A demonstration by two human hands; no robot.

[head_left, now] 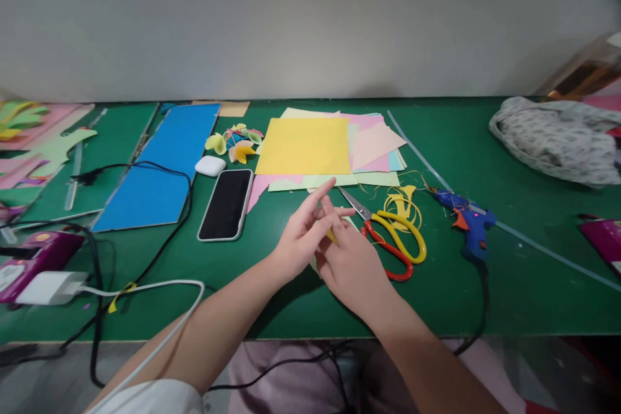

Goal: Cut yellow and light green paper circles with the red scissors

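My left hand (303,236) and my right hand (356,265) meet over the table's front middle, fingers crossing each other. A small yellow paper piece (332,235) shows between them, pinched by the fingers; most of it is hidden. Pale paper lies partly covered beneath the hands. Just right of my right hand rest scissors (400,233) with one yellow and one red handle, blades pointing up-left. Beyond the fingertips, a yellow sheet (305,145) tops a stack of coloured paper. Curled yellow paper scraps (402,207) lie by the scissors.
A phone (226,206), a white earbud case (210,165), paper petals (237,144) and a blue board (165,162) are on the left. Cables and a white charger (53,288) cross the left front. Right: a blue glue gun (468,220), its long glue stick, and a cloth pouch (557,142).
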